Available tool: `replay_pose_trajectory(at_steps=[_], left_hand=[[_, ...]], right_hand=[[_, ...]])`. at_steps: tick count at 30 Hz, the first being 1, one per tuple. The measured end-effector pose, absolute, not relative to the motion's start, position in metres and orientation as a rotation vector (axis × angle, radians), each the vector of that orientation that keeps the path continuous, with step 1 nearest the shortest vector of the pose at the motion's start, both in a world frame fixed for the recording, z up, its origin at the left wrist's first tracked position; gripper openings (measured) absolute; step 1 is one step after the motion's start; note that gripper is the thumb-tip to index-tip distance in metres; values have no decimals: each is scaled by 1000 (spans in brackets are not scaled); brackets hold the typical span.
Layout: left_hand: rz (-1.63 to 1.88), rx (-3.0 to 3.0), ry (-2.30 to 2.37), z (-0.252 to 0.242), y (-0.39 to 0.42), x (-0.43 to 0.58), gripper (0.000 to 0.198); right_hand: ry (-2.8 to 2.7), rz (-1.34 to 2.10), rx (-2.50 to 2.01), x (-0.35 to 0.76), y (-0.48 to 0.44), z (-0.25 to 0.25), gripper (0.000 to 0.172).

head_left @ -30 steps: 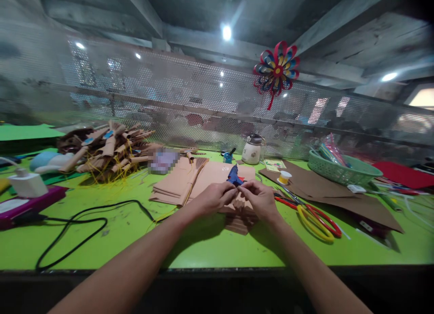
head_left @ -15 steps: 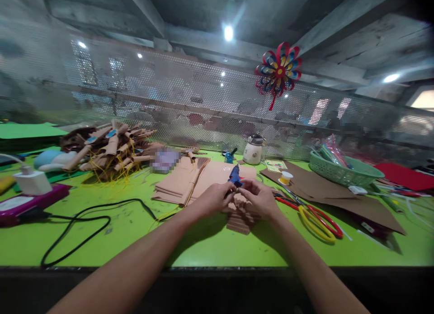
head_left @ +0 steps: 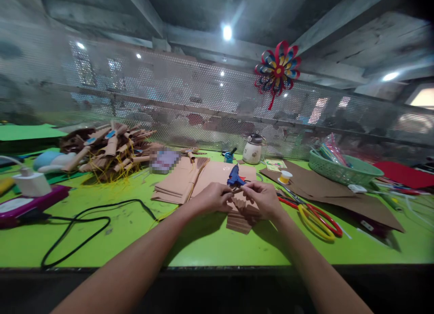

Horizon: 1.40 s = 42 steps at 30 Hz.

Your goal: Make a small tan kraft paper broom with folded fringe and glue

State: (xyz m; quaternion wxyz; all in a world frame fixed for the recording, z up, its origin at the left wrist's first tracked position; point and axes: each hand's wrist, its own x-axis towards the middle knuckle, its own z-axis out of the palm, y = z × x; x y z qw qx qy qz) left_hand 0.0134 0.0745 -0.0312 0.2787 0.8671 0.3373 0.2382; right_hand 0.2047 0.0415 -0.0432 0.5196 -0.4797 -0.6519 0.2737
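Observation:
My left hand (head_left: 215,197) and my right hand (head_left: 264,197) meet over the middle of the table, fingertips pinched close together. Between them is a small piece of brown paper (head_left: 238,191), largely covered by the fingers. Just beyond the fingertips a blue glue gun (head_left: 235,176) lies on flat brown paper (head_left: 215,171). Below the hands, nearer the front edge, sits a stack of pleated brown paper strips (head_left: 239,222). To the left of the glue gun is a tied bundle of brown paper sheets (head_left: 176,180).
Yellow- and red-handled scissors (head_left: 317,219) lie right of my right hand, near a yellow spool (head_left: 285,176). Farther right stands a green basket (head_left: 349,169). A white jar (head_left: 252,152) stands behind. Left are piled paper pieces (head_left: 111,146), a black cable (head_left: 76,219) and a purple power strip (head_left: 50,198).
Both hands have drawn slightly down and apart, so more of the blue glue gun shows behind them. The paper between the fingers is a little more visible.

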Motion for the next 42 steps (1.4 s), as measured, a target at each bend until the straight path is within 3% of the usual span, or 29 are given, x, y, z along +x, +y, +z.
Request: replay_pose_trajectory(at_steps=[8, 20, 27, 32, 42], left_hand=[[601, 1979, 849, -35, 82, 9, 38], [814, 2221, 1082, -40, 94, 8, 47], [721, 2320, 1110, -28, 98, -4, 52], [857, 2450, 995, -16, 87, 1, 44], [690, 2192, 912, -27, 78, 16, 50]], right_hand=[[-1455, 785, -1056, 212, 47, -44, 29], [-1344, 752, -1109, 215, 48, -42, 30], [-1364, 731, -1153, 211, 44, -38, 32], [-1420, 788, -1141, 203, 47, -45, 33], [-1495, 859, -1064, 197, 42, -46, 30]])
